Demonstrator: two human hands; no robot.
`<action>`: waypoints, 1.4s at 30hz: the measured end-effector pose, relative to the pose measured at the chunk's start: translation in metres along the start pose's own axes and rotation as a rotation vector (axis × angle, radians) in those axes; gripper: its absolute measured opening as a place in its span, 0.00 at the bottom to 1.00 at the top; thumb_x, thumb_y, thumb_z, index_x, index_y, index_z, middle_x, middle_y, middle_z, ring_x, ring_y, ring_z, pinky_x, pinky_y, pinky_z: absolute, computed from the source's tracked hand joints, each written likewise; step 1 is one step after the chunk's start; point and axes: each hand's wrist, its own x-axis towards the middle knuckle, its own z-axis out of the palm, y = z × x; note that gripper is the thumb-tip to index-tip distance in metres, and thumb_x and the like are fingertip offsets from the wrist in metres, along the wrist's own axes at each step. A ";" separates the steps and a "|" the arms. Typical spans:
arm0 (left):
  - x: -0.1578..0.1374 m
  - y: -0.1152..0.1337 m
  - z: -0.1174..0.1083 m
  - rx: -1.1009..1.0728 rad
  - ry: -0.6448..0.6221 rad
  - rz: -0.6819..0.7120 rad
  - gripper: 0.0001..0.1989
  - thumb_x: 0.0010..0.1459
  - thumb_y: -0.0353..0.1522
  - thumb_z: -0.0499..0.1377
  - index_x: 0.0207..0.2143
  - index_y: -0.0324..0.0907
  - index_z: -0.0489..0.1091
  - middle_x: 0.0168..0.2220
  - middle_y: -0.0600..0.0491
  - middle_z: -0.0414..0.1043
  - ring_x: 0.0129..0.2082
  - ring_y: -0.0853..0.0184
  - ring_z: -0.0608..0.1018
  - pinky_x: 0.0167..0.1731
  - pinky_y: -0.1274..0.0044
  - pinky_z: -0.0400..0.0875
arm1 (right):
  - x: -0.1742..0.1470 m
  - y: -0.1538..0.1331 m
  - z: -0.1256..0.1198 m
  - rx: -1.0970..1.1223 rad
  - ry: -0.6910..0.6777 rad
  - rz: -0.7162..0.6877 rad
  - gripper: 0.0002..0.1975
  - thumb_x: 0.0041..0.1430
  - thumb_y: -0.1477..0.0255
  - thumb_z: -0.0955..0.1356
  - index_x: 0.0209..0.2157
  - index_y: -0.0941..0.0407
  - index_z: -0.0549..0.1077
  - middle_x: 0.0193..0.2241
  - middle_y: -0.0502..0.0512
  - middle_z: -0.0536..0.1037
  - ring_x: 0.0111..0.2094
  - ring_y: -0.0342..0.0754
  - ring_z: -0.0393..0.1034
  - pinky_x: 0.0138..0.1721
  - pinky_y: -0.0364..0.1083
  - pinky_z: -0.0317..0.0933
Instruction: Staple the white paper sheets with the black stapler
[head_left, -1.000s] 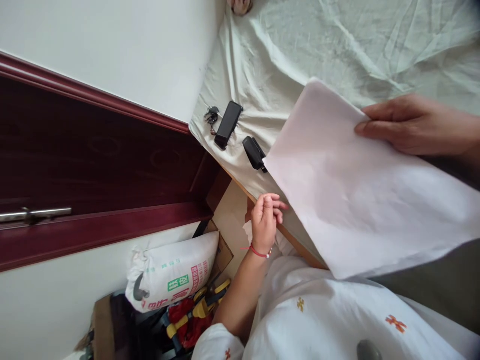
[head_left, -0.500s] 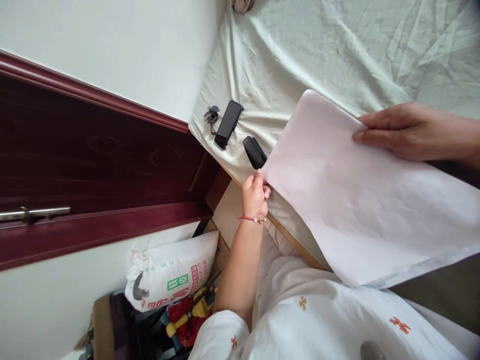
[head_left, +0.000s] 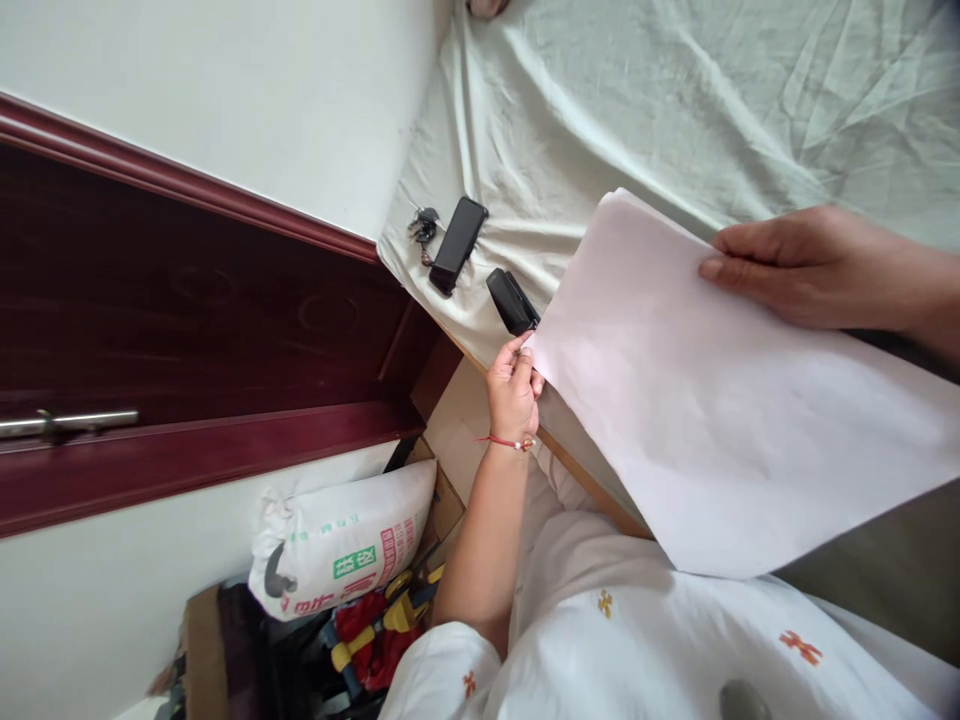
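R hand is gripping the white paper by its far edge; L hand is pinching the L corner, sheet spreading btwn 'em. Blk stapler-like item is lying just past L fingertips, phone resting further off.

white wall – dk red door w/ metal handle

The paper is plain pinkish white, the cloth pale green, the door dark red, the sack white with red and green print.
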 end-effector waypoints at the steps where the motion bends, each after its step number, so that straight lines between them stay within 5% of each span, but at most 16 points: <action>1: -0.001 -0.001 0.000 0.014 0.002 0.017 0.11 0.56 0.34 0.72 0.40 0.41 0.78 0.36 0.57 0.77 0.14 0.84 0.60 0.14 0.83 0.52 | 0.000 -0.001 0.000 0.009 0.017 -0.005 0.28 0.68 0.43 0.59 0.41 0.52 0.76 0.31 0.53 0.78 0.31 0.47 0.71 0.40 0.50 0.65; 7: -0.003 0.001 0.002 0.014 0.051 0.011 0.26 0.51 0.48 0.74 0.24 0.40 0.65 0.21 0.62 0.62 0.13 0.82 0.61 0.13 0.83 0.48 | 0.002 -0.003 0.001 0.019 0.071 -0.028 0.24 0.68 0.49 0.60 0.46 0.50 0.78 0.38 0.54 0.82 0.35 0.50 0.74 0.42 0.52 0.65; 16: 0.004 0.009 0.009 0.008 0.147 -0.130 0.21 0.55 0.39 0.68 0.20 0.42 0.60 0.15 0.63 0.57 0.10 0.81 0.56 0.11 0.82 0.43 | 0.001 0.003 0.000 0.038 0.036 -0.070 0.24 0.68 0.48 0.60 0.46 0.50 0.78 0.37 0.52 0.82 0.34 0.49 0.74 0.42 0.51 0.66; 26: 0.003 0.010 0.008 0.003 0.142 -0.120 0.14 0.50 0.32 0.66 0.21 0.41 0.63 0.16 0.64 0.57 0.11 0.81 0.57 0.11 0.84 0.43 | 0.000 -0.008 0.003 0.068 0.112 0.021 0.25 0.64 0.53 0.63 0.56 0.49 0.78 0.39 0.54 0.83 0.37 0.52 0.76 0.42 0.53 0.66; 31: -0.001 0.011 0.007 -0.043 0.144 -0.116 0.17 0.49 0.34 0.71 0.24 0.41 0.64 0.18 0.65 0.59 0.11 0.82 0.57 0.12 0.84 0.42 | 0.001 -0.005 0.006 0.091 0.142 -0.054 0.30 0.63 0.54 0.65 0.65 0.43 0.71 0.37 0.50 0.82 0.30 0.46 0.71 0.40 0.51 0.65; 42: 0.010 0.016 0.006 0.087 0.139 -0.110 0.12 0.49 0.27 0.68 0.33 0.40 0.66 0.22 0.64 0.64 0.11 0.83 0.58 0.14 0.83 0.42 | 0.003 -0.003 0.005 -0.003 0.120 -0.014 0.24 0.60 0.54 0.64 0.53 0.44 0.82 0.38 0.50 0.83 0.34 0.50 0.75 0.42 0.53 0.66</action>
